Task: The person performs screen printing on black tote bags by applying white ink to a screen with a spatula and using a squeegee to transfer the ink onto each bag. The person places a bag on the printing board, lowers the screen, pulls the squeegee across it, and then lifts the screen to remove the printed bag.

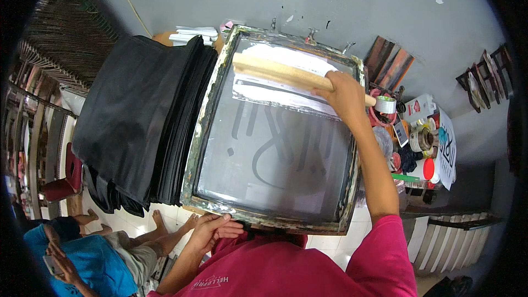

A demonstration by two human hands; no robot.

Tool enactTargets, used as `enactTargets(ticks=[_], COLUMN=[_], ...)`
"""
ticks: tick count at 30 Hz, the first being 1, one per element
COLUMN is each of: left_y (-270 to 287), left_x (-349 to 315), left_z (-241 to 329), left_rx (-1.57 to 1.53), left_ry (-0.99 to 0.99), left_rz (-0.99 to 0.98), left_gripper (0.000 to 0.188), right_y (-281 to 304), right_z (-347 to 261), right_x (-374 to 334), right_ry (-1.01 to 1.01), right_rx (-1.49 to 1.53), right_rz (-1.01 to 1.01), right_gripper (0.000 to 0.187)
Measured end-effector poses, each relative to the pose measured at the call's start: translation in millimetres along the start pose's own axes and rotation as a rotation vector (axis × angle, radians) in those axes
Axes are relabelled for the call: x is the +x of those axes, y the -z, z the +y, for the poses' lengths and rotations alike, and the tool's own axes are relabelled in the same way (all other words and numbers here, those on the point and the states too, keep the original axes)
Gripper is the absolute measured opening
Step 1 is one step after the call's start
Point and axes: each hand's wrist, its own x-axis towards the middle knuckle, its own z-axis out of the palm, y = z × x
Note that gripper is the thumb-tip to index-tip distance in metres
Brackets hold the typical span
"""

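Head view: a rectangular grey mesh screen in a paint-smeared frame [220, 179] lies at the centre, dark curved lettering showing on it. Toward its 12 o'clock, a long pale wooden squeegee [275, 70] crosses wet white ink [264, 93]. The right hand [346, 96], at 1 o'clock, has its fingers wrapped around the squeegee. The left hand [213, 231] is at the frame's 7 o'clock edge, fingers bent; I cannot tell whether they grip. A tall stack of black fabric pieces [135, 115] stands at 9 o'clock.
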Motion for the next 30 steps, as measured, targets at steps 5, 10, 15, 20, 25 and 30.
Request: enactTargets(ticks=[5,10,15,20,25,30], left_y=[10.2,-0.4,-11.8,-39.1,-91.2,-155.3], left_x=[1.1,-22.3,-36.0,-22.0,38.9,155.2], left_z=[5.3,35.8,82.8,146.4,235.8,335.8], left_rx=[0.241,0.468,0.472,0.656,0.961,1.316], left_ry=[0.031,-0.001,-0.139,-0.506,-0.96,-1.696], left_rz=[-0.051,-0.093,-0.068,0.0,0.06,0.266], left_gripper=[0.046,0.047,0.042,0.037,0.022,0.042], right_y=[-2.5,-10.8,-22.6,-19.9,-17.8,-31.2], right_z=[-13.0,-9.6,12.3,30.5,54.9,56.1], right_x=[-24.1,-10.7,32.3,77.1,96.6,109.8], right_ry=[0.068,0.099,0.076,-0.013,-0.105,-0.025], right_rx=[0.101,0.031,-0.014,-0.041,0.005,-0.067], right_rz=[-0.007,-0.05,-0.102,-0.181,-0.193,-0.102], right_gripper=[0.047,0.046,0.047,0.053,0.057,0.054])
